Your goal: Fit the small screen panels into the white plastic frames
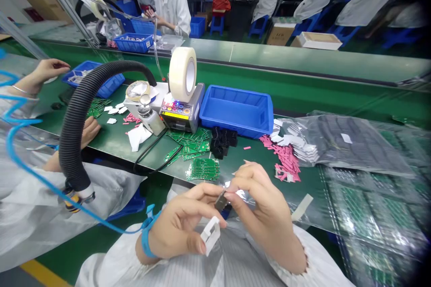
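Observation:
My left hand (182, 219), with a blue wrist strap (147, 237), grips a small white plastic frame (210, 235) between thumb and fingers. In front of my chest my right hand (261, 202) pinches a small dark grey flat piece (221, 200); the left index finger lies close against that piece. Whether the left finger also holds it I cannot tell. Just beyond my hands lie a row of green circuit boards (203, 169) and a cluster of black parts (220, 141). A pile of pink strips (286, 159) lies right of my right hand.
A blue bin (237, 106) stands behind the boards, beside a tape roll (183, 74) on a grey machine (182, 114). Bagged boards (373, 215) cover the right side. A black hose (72, 121) arches at left, near a co-worker's hands (90, 131). A pump bottle (151, 119) stands there too.

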Available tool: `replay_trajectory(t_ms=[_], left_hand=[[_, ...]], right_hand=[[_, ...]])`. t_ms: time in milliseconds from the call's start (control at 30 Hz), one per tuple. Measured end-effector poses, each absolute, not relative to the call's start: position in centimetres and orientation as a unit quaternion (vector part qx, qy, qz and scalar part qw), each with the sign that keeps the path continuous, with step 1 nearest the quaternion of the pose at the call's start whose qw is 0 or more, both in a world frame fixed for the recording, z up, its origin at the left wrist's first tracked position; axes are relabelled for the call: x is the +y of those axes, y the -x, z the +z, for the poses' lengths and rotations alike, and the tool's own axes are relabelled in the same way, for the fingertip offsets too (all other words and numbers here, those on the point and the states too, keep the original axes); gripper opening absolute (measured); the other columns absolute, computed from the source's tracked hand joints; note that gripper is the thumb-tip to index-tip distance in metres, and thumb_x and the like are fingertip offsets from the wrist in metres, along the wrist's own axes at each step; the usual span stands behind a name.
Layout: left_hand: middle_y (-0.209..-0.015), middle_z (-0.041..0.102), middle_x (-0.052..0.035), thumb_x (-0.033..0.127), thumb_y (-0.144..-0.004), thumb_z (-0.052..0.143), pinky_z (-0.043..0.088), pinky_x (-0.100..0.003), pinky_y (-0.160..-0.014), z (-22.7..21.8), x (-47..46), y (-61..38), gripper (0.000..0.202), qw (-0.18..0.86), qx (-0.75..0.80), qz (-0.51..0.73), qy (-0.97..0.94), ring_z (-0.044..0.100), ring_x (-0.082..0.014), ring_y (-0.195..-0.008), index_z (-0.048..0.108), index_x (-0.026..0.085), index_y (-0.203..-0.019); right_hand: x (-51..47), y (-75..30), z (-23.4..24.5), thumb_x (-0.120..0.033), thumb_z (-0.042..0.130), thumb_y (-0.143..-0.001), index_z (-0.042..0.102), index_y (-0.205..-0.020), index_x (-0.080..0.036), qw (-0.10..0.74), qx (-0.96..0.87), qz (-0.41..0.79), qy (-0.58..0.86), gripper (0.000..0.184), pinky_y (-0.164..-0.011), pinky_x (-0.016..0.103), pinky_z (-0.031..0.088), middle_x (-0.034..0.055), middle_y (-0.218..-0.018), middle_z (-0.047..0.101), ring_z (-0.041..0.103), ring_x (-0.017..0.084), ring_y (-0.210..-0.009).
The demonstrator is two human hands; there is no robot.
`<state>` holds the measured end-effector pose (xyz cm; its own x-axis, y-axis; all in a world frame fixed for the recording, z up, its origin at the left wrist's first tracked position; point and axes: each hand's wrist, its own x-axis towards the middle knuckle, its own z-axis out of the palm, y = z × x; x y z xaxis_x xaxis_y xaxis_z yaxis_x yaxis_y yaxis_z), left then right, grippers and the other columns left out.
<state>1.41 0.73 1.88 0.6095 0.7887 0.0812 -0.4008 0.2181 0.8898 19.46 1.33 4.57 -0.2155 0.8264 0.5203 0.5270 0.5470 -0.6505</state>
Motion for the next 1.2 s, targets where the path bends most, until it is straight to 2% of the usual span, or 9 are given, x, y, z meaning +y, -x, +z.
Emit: replay_trajectory(t_ms=[100,333,633,767,867,967,1100,1200], left_hand=[[-0.121,0.05,-0.0111,0.043,-0.067,0.071,0.032,-0.046,-0.103,1.7,0.7,-1.3,0.033,0.747,0.199,0.392,-0.498,0.046,-0.0319,-0.118,0.074,0.027,-0.096],[-0.122,0.052,-0.0117,0.042,-0.069,0.07,0.032,-0.046,-0.102,1.5,0.9,-1.2,0.035,0.733,0.205,0.387,-0.521,0.044,-0.033,-0.121,0.072,0.026,-0.1],[-0.117,0.053,-0.0122,0.045,-0.068,0.07,0.035,-0.045,-0.099,0.5,1.4,-1.5,0.034,0.738,0.234,0.379,-0.507,0.047,-0.0304,-0.115,0.074,0.024,-0.094],[-0.118,0.057,-0.0136,0.049,-0.066,0.07,0.04,-0.045,-0.093,0.1,1.5,-2.0,0.037,0.792,0.256,0.379,-0.403,0.053,-0.0305,-0.108,0.075,0.018,-0.086],[-0.114,0.064,-0.0135,0.046,-0.065,0.072,0.037,-0.047,-0.099,-0.2,1.7,-2.3,0.036,0.851,0.233,0.384,-0.272,0.058,-0.0295,-0.105,0.074,0.015,-0.083],[-0.112,0.068,-0.0113,0.041,-0.067,0.072,0.032,-0.045,-0.106,-0.6,2.1,-2.2,0.032,0.873,0.212,0.399,-0.183,0.057,-0.0278,-0.111,0.074,0.015,-0.085],[-0.118,0.066,-0.0089,0.041,-0.075,0.065,0.03,-0.04,-0.108,-0.8,2.5,-2.1,0.031,0.888,0.193,0.402,-0.108,0.055,-0.0241,-0.116,0.073,0.015,-0.09],[-0.118,0.067,-0.009,0.044,-0.074,0.065,0.028,-0.04,-0.109,-0.5,2.4,-2.2,0.033,0.901,0.177,0.387,-0.087,0.057,-0.0236,-0.113,0.073,0.015,-0.088]], right_hand=[[1.3,-19.4,4.3,-0.013,0.05,-0.085,0.052,-0.078,-0.022,0.434,-0.766,0.173,0.442,0.012,-0.073,0.038,0.042,-0.0005,-0.069,0.053,0.051,0.016,-0.071],[1.4,-19.6,4.2,-0.015,0.051,-0.087,0.052,-0.077,-0.021,0.432,-0.758,0.192,0.45,0.012,-0.067,0.034,0.043,0.0006,-0.071,0.054,0.051,0.016,-0.071],[1.6,-19.3,2.9,-0.014,0.044,-0.089,0.048,-0.077,-0.021,0.384,-0.765,0.216,0.469,0.015,-0.065,0.032,0.039,0.0007,-0.073,0.051,0.049,0.016,-0.073],[0.8,-19.6,2.9,-0.014,0.039,-0.09,0.042,-0.076,-0.021,0.351,-0.78,0.237,0.461,0.016,-0.07,0.034,0.038,0.001,-0.076,0.049,0.046,0.016,-0.075],[0.2,-20.5,3.1,-0.019,0.036,-0.093,0.041,-0.077,-0.021,0.359,-0.763,0.287,0.456,0.017,-0.069,0.032,0.039,0.0009,-0.076,0.048,0.046,0.016,-0.074],[0.1,-21.5,1.6,-0.023,0.035,-0.094,0.039,-0.074,-0.021,0.343,-0.741,0.324,0.478,0.021,-0.063,0.028,0.04,0.0,-0.073,0.047,0.047,0.014,-0.069],[0.9,-22.2,-3.1,-0.017,0.042,-0.088,0.045,-0.066,-0.019,0.246,-0.741,0.24,0.577,0.022,-0.064,0.03,0.038,0.0012,-0.067,0.049,0.048,0.016,-0.066],[1.4,-22.2,-4.9,-0.013,0.046,-0.083,0.051,-0.066,-0.018,0.243,-0.727,0.213,0.606,0.018,-0.069,0.036,0.038,0.003,-0.066,0.051,0.049,0.019,-0.069]])
